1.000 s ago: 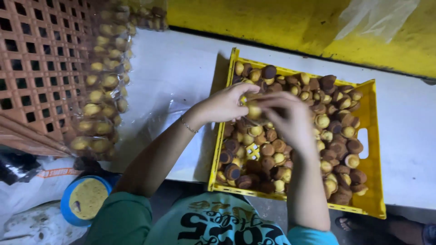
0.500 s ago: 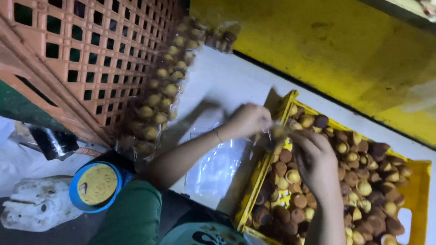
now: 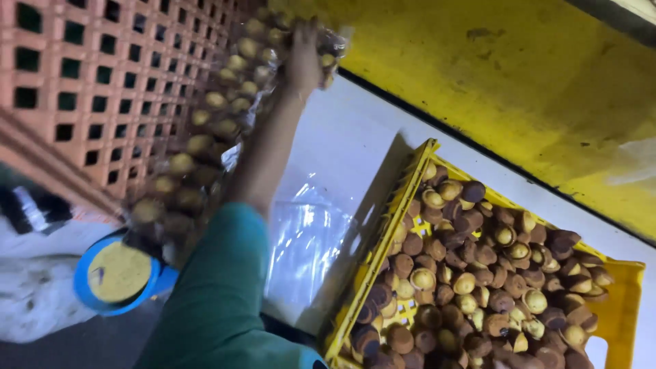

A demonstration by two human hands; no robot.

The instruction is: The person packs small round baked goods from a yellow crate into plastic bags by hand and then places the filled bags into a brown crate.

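My left hand (image 3: 304, 60) is stretched far out to the top of a row of clear bags filled with small round cakes (image 3: 205, 130). Its fingers are closed on the bag of cakes at the row's far end (image 3: 329, 49), though motion blur softens the grip. My green sleeve (image 3: 219, 294) fills the lower middle. My right hand is out of view. A yellow plastic crate (image 3: 383, 253) at the lower right holds several loose brown and yellow cakes (image 3: 478, 273).
An orange lattice crate (image 3: 89, 75) stands behind the bagged cakes at the left. Empty clear plastic bags (image 3: 307, 246) lie on the white table (image 3: 355, 137) beside the yellow crate. A blue round lid (image 3: 116, 273) sits at the lower left. A yellow wall (image 3: 519, 82) runs behind.
My left hand has left the yellow crate and swung up and left to the row of bagged cakes. My right hand has dropped out of view. The view has tilted left.
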